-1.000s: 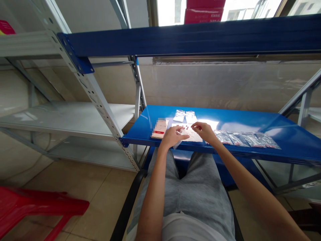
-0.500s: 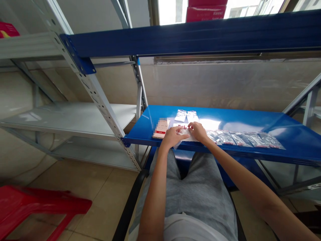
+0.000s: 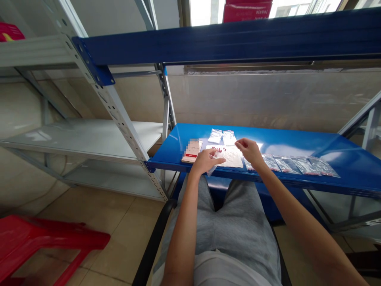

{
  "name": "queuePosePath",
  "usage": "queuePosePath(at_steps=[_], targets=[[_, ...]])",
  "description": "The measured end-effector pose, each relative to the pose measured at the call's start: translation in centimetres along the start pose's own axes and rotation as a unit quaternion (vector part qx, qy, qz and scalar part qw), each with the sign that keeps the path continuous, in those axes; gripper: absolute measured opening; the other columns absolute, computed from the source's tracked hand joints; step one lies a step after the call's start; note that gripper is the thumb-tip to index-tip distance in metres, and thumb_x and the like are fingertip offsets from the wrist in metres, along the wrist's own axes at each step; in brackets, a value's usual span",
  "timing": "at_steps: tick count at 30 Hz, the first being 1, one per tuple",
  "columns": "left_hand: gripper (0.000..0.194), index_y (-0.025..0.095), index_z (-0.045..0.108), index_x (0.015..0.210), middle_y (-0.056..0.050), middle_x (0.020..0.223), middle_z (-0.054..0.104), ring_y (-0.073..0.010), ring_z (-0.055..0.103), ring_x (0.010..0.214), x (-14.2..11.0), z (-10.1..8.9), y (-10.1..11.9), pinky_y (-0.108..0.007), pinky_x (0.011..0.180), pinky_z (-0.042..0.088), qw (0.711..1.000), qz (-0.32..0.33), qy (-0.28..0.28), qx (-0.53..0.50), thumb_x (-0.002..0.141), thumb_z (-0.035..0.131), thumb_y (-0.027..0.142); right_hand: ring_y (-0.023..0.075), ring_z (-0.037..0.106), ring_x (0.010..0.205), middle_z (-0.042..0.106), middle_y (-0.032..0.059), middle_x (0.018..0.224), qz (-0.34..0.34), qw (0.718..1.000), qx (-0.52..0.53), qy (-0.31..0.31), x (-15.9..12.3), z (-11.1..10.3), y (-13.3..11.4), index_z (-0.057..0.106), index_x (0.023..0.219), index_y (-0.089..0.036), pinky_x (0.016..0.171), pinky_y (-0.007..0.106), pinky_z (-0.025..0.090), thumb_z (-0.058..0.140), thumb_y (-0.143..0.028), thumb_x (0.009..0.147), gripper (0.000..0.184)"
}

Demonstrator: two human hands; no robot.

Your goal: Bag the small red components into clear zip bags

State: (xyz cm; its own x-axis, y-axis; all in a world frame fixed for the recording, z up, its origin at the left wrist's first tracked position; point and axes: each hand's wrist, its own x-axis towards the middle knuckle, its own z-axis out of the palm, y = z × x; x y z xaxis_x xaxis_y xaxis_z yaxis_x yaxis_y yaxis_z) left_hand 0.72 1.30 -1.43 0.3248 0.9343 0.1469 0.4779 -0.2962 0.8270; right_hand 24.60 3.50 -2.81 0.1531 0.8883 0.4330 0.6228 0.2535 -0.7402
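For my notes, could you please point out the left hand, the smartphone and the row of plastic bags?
Left hand point(image 3: 206, 162), head view, back of hand.
Smartphone point(image 3: 192, 151), head view, screen.
Row of plastic bags point(image 3: 287, 165), head view, middle bag.

Daylight is pouring in through the window point(image 3: 205, 12) up top, blown right out to white! It lands as hard glare across the blue steel shelf point(image 3: 309, 149), glinting off the clear plastic bags point(image 3: 287, 165), with only soft shadows below. And look at that wide-angle bend, the white rack upright point(image 3: 111, 99) leaning at the left, while a pixelated block covers the phone screen point(image 3: 193, 147).
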Motion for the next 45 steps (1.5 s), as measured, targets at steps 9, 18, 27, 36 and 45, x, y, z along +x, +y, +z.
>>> queuePosePath(at_steps=[9, 18, 27, 36, 45], targets=[[0.055, 0.019, 0.075, 0.116, -0.008, 0.121, 0.073, -0.0244, 0.070, 0.098, -0.1, 0.3, 0.7, -0.029, 0.076, 0.055, 1.000, 0.013, -0.007, -0.026, 0.074, 0.081, 0.054, 0.0152, 0.053, 0.061, 0.062, 0.0032, 0.067, 0.017, 0.994, 0.078, -0.071, -1.2, -1.9, -2.7, 0.071, 0.086, -0.016, 0.054, 0.027, 0.039, 0.064, -0.056, 0.085, 0.041], [0.054, 0.017, 0.073, 0.117, -0.008, 0.113, 0.075, -0.0223, 0.071, 0.094, -0.1, 0.7, 1.1, -0.028, 0.077, 0.053, 0.997, 0.035, -0.038, -0.057, 0.075, 0.081, 0.049, 0.0166, 0.060, 0.069, 0.071, 0.0054, 0.079, -0.075, 0.962, 0.068, -0.254, -2.4, -0.9, -5.2, 0.073, 0.087, -0.018, 0.065, 0.028, 0.046, 0.055, -0.041, 0.090, 0.029], [0.059, 0.019, 0.073, 0.123, -0.009, 0.120, 0.074, -0.0249, 0.070, 0.101, 0.1, 0.0, 0.0, -0.031, 0.082, 0.055, 0.999, 0.019, -0.013, -0.049, 0.075, 0.082, 0.053, 0.0179, 0.065, 0.067, 0.074, 0.0074, 0.079, -0.009, 0.983, 0.039, -0.182, -0.8, -1.1, -1.2, 0.074, 0.090, -0.016, 0.061, 0.028, 0.047, 0.058, -0.034, 0.089, 0.024], [0.064, 0.016, 0.073, 0.123, -0.011, 0.108, 0.076, -0.0228, 0.070, 0.081, -0.2, -0.4, 0.2, -0.025, 0.056, 0.050, 0.999, -0.022, -0.016, -0.036, 0.073, 0.081, 0.057, 0.0211, 0.070, 0.081, 0.079, 0.0128, 0.095, -0.006, 0.981, -0.163, -0.107, 2.0, 3.4, 1.1, 0.079, 0.098, -0.012, 0.068, 0.027, 0.046, 0.064, -0.018, 0.088, 0.019], [0.067, 0.015, 0.073, 0.121, -0.009, 0.104, 0.075, -0.0222, 0.068, 0.084, -0.4, -0.8, -0.2, -0.026, 0.062, 0.051, 0.999, -0.018, -0.003, -0.039, 0.071, 0.082, 0.058, 0.0239, 0.069, 0.090, 0.079, 0.0133, 0.099, -0.012, 0.966, -0.225, -0.124, 2.1, 5.2, 0.8, 0.080, 0.093, -0.013, 0.072, 0.028, 0.044, 0.061, -0.014, 0.086, 0.021]])
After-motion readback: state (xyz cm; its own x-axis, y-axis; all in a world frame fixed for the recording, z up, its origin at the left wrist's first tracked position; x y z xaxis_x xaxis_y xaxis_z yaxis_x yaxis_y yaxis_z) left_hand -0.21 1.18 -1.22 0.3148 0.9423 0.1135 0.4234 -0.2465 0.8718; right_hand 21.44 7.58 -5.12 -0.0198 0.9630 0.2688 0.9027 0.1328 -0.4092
